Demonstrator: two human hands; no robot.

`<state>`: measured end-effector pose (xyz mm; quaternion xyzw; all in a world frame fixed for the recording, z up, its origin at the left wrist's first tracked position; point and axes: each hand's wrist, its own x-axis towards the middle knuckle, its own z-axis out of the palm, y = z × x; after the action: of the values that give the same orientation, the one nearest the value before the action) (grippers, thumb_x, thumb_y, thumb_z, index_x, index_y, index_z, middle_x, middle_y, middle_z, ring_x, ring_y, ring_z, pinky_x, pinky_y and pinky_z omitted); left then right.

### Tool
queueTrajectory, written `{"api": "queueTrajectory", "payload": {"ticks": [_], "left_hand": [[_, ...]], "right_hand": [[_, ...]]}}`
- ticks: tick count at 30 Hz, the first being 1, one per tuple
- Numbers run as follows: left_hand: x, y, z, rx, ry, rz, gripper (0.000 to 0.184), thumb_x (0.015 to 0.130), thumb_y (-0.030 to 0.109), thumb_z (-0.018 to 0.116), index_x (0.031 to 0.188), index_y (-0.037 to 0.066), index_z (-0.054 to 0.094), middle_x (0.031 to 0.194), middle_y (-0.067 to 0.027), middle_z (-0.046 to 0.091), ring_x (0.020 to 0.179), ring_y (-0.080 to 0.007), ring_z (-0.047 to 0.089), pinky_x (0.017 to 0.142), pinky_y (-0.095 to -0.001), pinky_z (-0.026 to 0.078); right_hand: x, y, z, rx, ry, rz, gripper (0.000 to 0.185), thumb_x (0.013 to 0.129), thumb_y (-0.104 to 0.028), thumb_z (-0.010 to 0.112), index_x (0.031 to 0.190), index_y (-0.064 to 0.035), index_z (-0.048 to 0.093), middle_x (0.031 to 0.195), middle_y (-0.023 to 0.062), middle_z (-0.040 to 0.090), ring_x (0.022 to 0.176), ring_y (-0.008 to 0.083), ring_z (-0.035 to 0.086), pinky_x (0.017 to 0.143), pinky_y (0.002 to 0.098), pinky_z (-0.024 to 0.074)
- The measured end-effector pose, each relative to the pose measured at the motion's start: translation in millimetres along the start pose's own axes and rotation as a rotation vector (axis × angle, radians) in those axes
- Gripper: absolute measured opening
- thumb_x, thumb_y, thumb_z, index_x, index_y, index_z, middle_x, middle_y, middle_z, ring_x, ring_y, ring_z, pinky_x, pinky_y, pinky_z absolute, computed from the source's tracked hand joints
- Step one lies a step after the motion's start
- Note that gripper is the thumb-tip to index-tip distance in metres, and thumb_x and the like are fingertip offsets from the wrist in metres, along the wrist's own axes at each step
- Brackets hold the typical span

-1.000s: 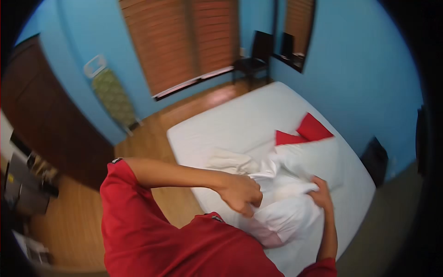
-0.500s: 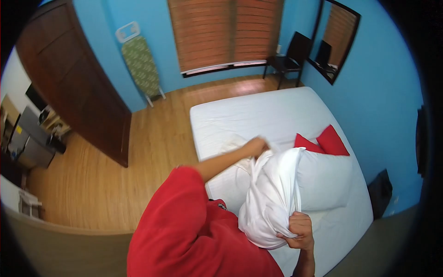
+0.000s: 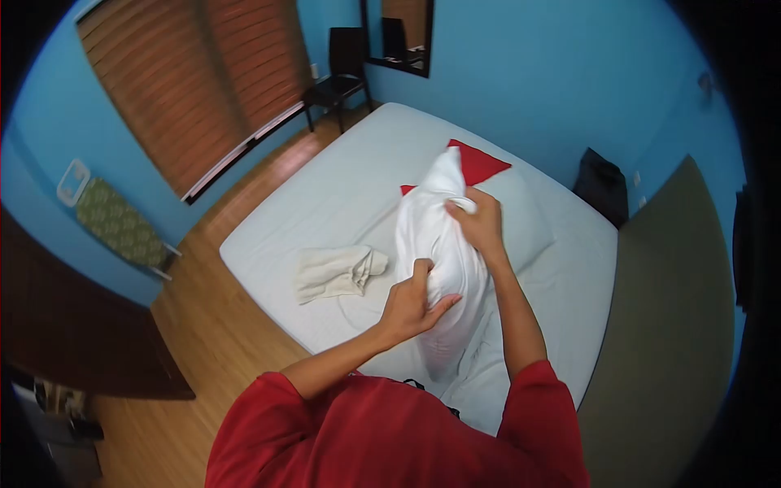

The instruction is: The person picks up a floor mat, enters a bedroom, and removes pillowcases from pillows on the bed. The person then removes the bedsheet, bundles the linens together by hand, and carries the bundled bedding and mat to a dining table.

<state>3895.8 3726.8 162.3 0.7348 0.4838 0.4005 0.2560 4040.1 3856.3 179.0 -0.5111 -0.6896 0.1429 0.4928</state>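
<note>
The right hand (image 3: 480,221) pinches the top of the white bundle (image 3: 451,259); the left hand (image 3: 411,307) rests against its side (whether gripping, I cannot tell). A loosened pinch could let the cloth slip. Counted: one bundle, toward the near edge of the bed (image 3: 305,203); one cream cloth (image 3: 325,273), near the left edge; one white pillow (image 3: 530,220); two red patches (image 3: 482,163).

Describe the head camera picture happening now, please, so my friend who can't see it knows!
A person's right hand grips a bulging white pillowcase near its top, while the left hand spreads against its side, above a white-sheeted bed. A rumpled cream cloth lies to the left, and a red cushion shows beyond the pillowcase.
</note>
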Motion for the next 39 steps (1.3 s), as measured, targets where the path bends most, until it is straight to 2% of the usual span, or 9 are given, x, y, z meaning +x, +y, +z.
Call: {"api": "queueTrajectory", "payload": {"ticks": [5, 9, 13, 16, 19, 23, 30, 33, 39], "left_hand": [[-14.6, -9.8, 4.2, 0.052, 0.03, 0.161, 0.034, 0.071, 0.022, 0.063, 0.089, 0.002, 0.043, 0.061, -0.0139, 0.052, 0.05, -0.0326, 0.052, 0.046, -0.0374, 0.04], [-43.2, 20.1, -4.9, 0.051, -0.158, 0.61, 0.014, 0.067, 0.009, 0.059, 0.071, 0.003, 0.047, 0.06, -0.0104, 0.05, 0.052, -0.0273, 0.051, 0.047, -0.0358, 0.039], [-65.2, -51.3, 43.6, -0.114, -0.596, 0.144, 0.021, 0.066, 0.002, 0.06, 0.08, 0.004, 0.045, 0.063, -0.0103, 0.051, 0.057, -0.0284, 0.051, 0.05, -0.0346, 0.04], [-57.5, -132.0, 88.4, 0.009, -0.351, 0.22, 0.034, 0.066, 0.007, 0.062, 0.09, 0.003, 0.038, 0.074, -0.0167, 0.052, 0.062, -0.035, 0.053, 0.053, -0.0386, 0.041], [-43.7, -124.9, 99.6, -0.144, -0.222, 0.032, 0.042, 0.067, 0.008, 0.064, 0.097, 0.002, 0.035, 0.073, -0.0184, 0.052, 0.058, -0.036, 0.051, 0.052, -0.0421, 0.04], [-43.6, -105.2, 119.5, 0.102, -0.521, 0.214, 0.051, 0.067, 0.01, 0.064, 0.106, -0.001, 0.033, 0.071, -0.0179, 0.051, 0.059, -0.0354, 0.052, 0.055, -0.039, 0.042], [22.6, -11.4, 62.9, 0.043, 0.478, 0.497, 0.048, 0.066, 0.014, 0.066, 0.105, 0.001, 0.042, 0.076, -0.0147, 0.054, 0.068, -0.0333, 0.053, 0.06, -0.0387, 0.041], [13.6, 11.2, 54.7, 0.09, 0.124, 0.351, 0.041, 0.065, 0.013, 0.067, 0.1, 0.002, 0.048, 0.075, -0.0123, 0.054, 0.065, -0.0317, 0.053, 0.058, -0.0367, 0.042], [-40.7, -35.5, -2.6, -0.288, -0.089, 0.244, 0.028, 0.073, 0.017, 0.059, 0.094, -0.001, 0.053, 0.081, -0.0097, 0.058, 0.067, -0.017, 0.054, 0.057, -0.0266, 0.04]], "right_hand": [[2.1, 21.6, 10.7, 0.121, -0.246, 0.087, 0.026, 0.057, -0.012, 0.069, 0.058, -0.001, 0.046, 0.055, 0.0075, 0.05, 0.054, 0.0106, 0.043, 0.051, 0.0293, 0.0361], [6.8, 51.6, 32.2, -0.039, 0.085, 0.166, 0.027, 0.06, -0.022, 0.07, 0.063, -0.0025, 0.052, 0.062, 0.0111, 0.055, 0.06, 0.0238, 0.054, 0.056, 0.0348, 0.04], [19.9, 77.0, 13.9, -0.16, 0.072, 0.239, 0.023, 0.065, -0.024, 0.067, 0.068, -0.0052, 0.055, 0.064, 0.0119, 0.056, 0.061, 0.03, 0.054, 0.058, 0.0373, 0.0411], [6.0, 73.0, 16.0, -0.221, 0.014, 0.253, 0.036, 0.062, -0.028, 0.069, 0.084, -0.0046, 0.054, 0.077, 0.0119, 0.056, 0.076, 0.028, 0.053, 0.067, 0.0342, 0.0411], [-43.6, 12.6, 16.5, -0.168, -0.198, -0.228, 0.052, 0.059, -0.03, 0.071, 0.099, -0.005, 0.047, 0.092, 0.0118, 0.053, 0.09, 0.0282, 0.048, 0.079, 0.0379, 0.0357], [-82.0, 11.1, 47.0, -0.405, -0.339, -0.142, 0.051, 0.059, -0.025, 0.071, 0.098, -0.0063, 0.044, 0.09, 0.0127, 0.053, 0.093, 0.0312, 0.048, 0.079, 0.0419, 0.0347], [-2.5, -75.5, -14.7, -0.144, 0.167, -0.045, 0.052, 0.053, -0.019, 0.075, 0.095, -0.0054, 0.047, 0.082, 0.0143, 0.057, 0.079, 0.0329, 0.055, 0.068, 0.0385, 0.0431], [56.1, -117.3, -76.5, -0.103, 0.544, -0.284, 0.044, 0.053, -0.011, 0.072, 0.09, -0.0038, 0.047, 0.074, 0.0153, 0.058, 0.07, 0.0326, 0.057, 0.062, 0.039, 0.0453], [76.9, -139.8, -122.7, 0.306, 0.323, -0.398, 0.04, 0.053, -0.011, 0.074, 0.085, -0.0051, 0.052, 0.075, 0.0073, 0.059, 0.069, 0.0201, 0.058, 0.063, 0.0295, 0.0475]]}}
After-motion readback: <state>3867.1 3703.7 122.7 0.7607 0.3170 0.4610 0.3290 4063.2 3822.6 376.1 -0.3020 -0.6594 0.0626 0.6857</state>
